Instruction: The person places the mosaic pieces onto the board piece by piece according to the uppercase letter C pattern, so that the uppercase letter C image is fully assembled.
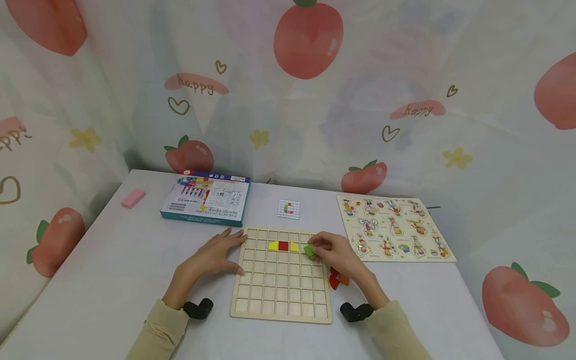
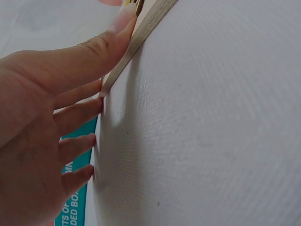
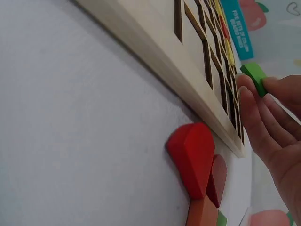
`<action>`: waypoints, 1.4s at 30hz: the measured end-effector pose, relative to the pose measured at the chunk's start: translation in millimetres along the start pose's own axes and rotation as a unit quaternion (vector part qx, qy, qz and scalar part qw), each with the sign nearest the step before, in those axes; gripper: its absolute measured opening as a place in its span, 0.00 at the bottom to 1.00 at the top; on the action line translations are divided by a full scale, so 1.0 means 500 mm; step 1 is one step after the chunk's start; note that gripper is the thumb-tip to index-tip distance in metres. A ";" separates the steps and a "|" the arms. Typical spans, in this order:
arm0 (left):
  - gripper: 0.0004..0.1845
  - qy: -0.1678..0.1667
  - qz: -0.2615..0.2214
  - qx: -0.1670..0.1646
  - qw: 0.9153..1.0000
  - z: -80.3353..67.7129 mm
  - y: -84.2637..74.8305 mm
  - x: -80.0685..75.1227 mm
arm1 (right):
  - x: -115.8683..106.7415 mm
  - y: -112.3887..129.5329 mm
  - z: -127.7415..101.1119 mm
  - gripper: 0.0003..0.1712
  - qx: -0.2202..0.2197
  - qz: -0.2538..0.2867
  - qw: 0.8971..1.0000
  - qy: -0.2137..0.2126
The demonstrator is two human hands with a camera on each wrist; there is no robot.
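My right hand (image 1: 332, 251) pinches a green block (image 1: 309, 250) between thumb and fingers, over the upper right cells of a wooden grid board (image 1: 269, 291). In the right wrist view the green block (image 3: 254, 78) is tilted above the board's edge. My left hand (image 1: 215, 254) rests along the board's left edge, fingers spread, with the thumb (image 2: 123, 19) on the rim. One row of the board holds a red square block (image 1: 283, 246) between two yellow rounded pieces (image 1: 273, 245). Red and orange pieces (image 1: 334, 281) lie right of the board, under my right wrist.
Behind the board lies a small card (image 1: 288, 209) with a coloured grid pattern. A flat teal-edged box (image 1: 206, 199) sits at the back left, near a pink block (image 1: 133, 198). To the right is a wooden picture puzzle board (image 1: 396, 229). A patterned curtain rises behind the table.
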State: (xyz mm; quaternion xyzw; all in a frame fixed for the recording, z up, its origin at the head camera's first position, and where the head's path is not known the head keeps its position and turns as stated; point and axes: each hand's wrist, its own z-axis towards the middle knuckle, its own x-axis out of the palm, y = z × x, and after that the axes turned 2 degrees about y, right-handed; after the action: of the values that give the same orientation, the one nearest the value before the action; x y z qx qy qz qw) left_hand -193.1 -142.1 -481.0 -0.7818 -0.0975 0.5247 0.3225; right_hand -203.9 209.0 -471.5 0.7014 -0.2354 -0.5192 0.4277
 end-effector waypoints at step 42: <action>0.51 0.005 0.003 0.004 1.000 0.003 0.006 -0.003 | 0.109 0.072 0.068 0.14 -0.050 -0.069 0.994 0.065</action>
State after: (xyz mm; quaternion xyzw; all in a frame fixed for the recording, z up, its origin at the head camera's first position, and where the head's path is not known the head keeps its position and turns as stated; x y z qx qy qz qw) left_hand -195.6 -144.6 -482.1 -0.7836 -0.0912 0.5222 0.3240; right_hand -212.6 136.0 -473.0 0.7261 -0.1325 -0.5117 0.4398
